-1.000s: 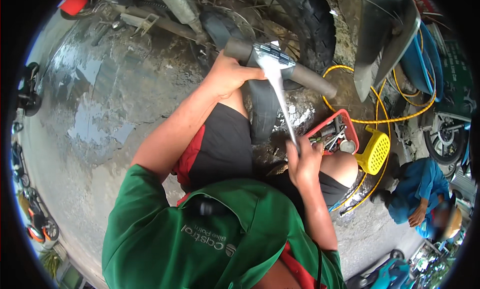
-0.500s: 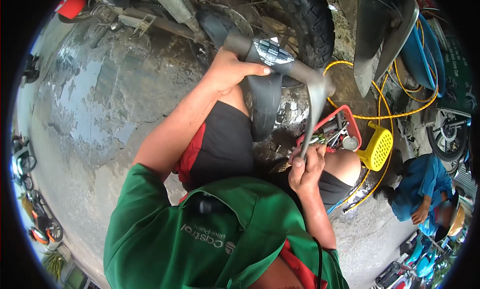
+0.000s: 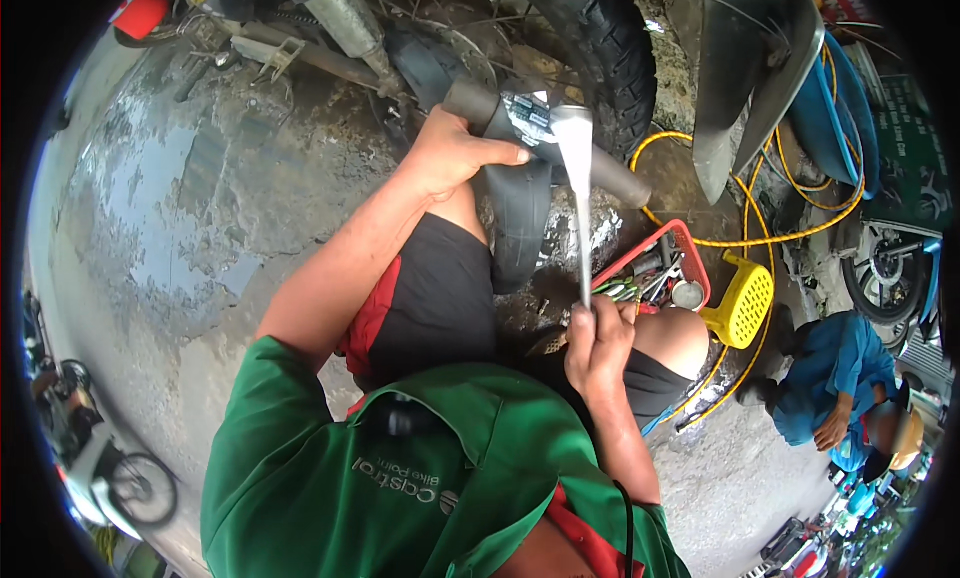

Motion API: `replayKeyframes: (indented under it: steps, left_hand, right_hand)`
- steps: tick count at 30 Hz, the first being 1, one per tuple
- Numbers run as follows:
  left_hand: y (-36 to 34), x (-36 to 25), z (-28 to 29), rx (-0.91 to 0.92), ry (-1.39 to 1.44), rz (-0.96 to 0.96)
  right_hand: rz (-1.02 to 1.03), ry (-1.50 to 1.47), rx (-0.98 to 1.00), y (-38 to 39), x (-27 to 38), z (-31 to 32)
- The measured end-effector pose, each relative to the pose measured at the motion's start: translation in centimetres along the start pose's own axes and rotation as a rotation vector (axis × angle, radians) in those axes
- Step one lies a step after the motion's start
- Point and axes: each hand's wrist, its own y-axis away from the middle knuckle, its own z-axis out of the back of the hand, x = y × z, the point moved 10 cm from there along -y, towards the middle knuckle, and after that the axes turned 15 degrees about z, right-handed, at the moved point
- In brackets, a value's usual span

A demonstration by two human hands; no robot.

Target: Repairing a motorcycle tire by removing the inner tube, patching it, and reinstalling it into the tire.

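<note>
My left hand [image 3: 452,150] is closed around the left end of a grey pipe [image 3: 622,181], with its thumb on the black inner tube [image 3: 517,233] draped over it. A shiny, foil-like patch [image 3: 523,118] lies on the tube where it crosses the pipe. In my right hand [image 3: 600,343] is a long metal tool [image 3: 582,248], fingers wrapped round its shaft. The tool's broad pale head is over the pipe just right of the patch; contact is unclear. My right hand is beside my knee, near a red basket [image 3: 688,240] of assorted tools.
A treaded wheel [image 3: 625,68] and fork [image 3: 345,28] are at the top. A yellow plastic stool [image 3: 745,308], yellow hose [image 3: 710,240], dark mudguard [image 3: 720,108] and blue basin [image 3: 830,138] are at right. A person in blue [image 3: 830,368] is lower right. Motorcycles [image 3: 130,478] line the left rim.
The tool's head moved right along the pipe, blurred, then back up and left toward the patch. My left hand and the pipe dipped slightly, both hands keeping their holds.
</note>
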Motion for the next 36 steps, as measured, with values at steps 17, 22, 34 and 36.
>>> replayKeyframes:
  steps: [17, 22, 34, 36]
  left_hand:
    - [-0.1, 0.9, 0.0, 0.036, -0.073, 0.045]
    - [0.1, 0.6, 0.1, 0.014, -0.054, 0.044]
    - [0.3, 0.6, 0.1, -0.003, -0.042, 0.068]
    - [0.5, 0.2, -0.2, 0.024, -0.046, 0.030]
  right_hand:
    - [-0.215, -0.099, -0.080, 3.0, -2.8, -0.1]
    - [0.000, -0.083, -0.159, 3.1, -0.6, 0.6]
    - [-0.286, -0.179, -0.051, 3.7, -1.5, 0.0]
    - [-0.167, -0.322, -0.128, 2.9, -0.4, 0.7]
